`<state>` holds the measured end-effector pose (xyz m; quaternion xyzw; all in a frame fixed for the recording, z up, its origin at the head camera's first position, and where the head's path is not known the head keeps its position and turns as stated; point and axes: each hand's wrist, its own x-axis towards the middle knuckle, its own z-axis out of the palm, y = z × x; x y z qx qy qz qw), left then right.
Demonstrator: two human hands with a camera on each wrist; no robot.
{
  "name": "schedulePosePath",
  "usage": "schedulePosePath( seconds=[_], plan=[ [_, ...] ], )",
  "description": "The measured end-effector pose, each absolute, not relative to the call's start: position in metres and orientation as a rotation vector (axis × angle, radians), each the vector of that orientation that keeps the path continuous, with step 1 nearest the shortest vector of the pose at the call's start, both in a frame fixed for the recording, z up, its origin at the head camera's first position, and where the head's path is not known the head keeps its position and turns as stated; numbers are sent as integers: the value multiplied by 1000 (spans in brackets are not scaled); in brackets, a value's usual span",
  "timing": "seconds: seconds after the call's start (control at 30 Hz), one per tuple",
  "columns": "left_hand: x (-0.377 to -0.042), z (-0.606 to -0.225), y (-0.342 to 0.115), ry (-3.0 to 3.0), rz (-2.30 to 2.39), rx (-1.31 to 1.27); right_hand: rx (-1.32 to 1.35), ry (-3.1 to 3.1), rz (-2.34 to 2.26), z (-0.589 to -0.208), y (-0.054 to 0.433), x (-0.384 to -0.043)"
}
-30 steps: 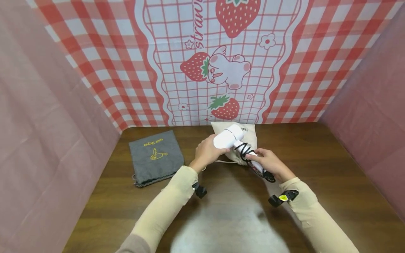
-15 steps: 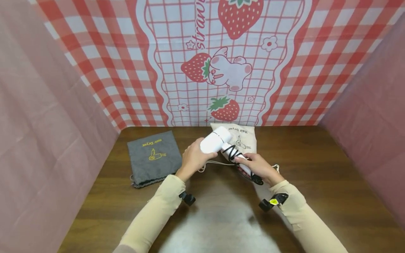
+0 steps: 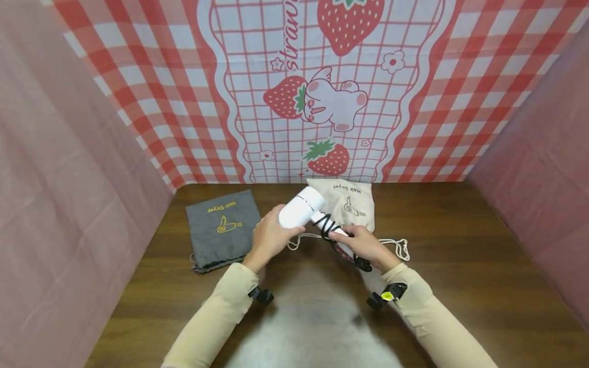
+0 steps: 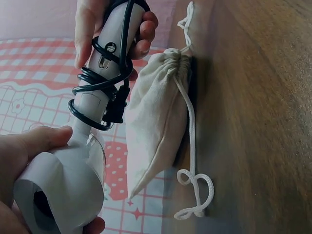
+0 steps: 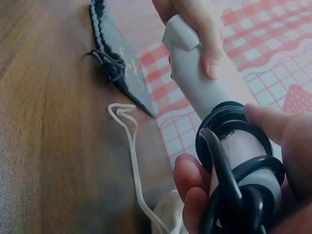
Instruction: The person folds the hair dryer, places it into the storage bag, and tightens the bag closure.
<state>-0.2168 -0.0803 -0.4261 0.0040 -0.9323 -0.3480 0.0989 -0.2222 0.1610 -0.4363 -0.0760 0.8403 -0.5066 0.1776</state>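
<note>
A white hair dryer with its black cord wound round the handle is held in both hands above the table. My left hand grips the dryer's head, the thumb lying near the neck in the left wrist view. Around the corded handle curl the fingers of my right hand. Behind the dryer lies a cream drawstring bag, printed "Hair Dryer", its white strings trailing out on both sides. A grey drawstring bag with yellow print lies left of my left hand.
The brown wooden table meets a red-and-white checked strawberry cloth at its back edge. Pink cloth walls stand at the left and right.
Both hands have carried the hair dryer leftward and a little toward me. The cream bag's print and its right-hand string now show. Both bags have stayed in place.
</note>
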Motion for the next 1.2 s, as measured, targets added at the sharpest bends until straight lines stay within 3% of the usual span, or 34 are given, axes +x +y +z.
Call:
schedulePosePath(
  seconds=[0.47,1.2],
  plan=[
    [-210,-431,-78,-2842,-1053,-49,-95,2359,-1544,-446,155,-210],
    [-220,-424,-87,-2997,-1407,-114,-223,2469,-1437,-451,156,-200]
  ],
)
